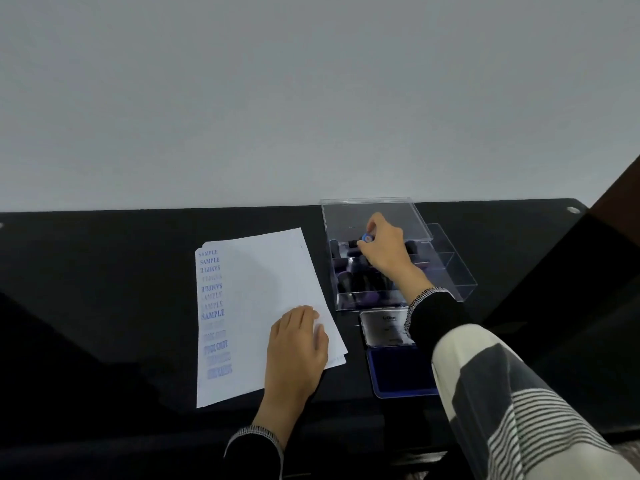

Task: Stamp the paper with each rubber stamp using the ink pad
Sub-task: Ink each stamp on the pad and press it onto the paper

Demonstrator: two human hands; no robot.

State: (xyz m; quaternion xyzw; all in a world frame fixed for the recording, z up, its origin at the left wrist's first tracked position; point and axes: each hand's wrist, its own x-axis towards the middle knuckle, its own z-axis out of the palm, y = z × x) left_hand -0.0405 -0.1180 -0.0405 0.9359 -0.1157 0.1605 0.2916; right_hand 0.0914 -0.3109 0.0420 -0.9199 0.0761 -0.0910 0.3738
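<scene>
A white sheet of paper point(256, 306) lies on the black table, with a column of blue "SAMPLE" and other prints down its left side. My left hand point(298, 348) presses flat on the sheet's lower right corner. To the right stands a clear plastic box point(453, 271) holding several dark rubber stamps point(356, 278). Inside the box my right hand point(384, 247) pinches a stamp with a blue round face point(366, 238). In front of the box the blue ink pad point(398, 372) lies open, its metal lid point(384, 329) folded back.
The black table point(104, 306) runs along a pale wall. The box's clear lid point(374, 216) leans open at the back. My right sleeve covers part of the ink pad. A dark surface drops away at the right.
</scene>
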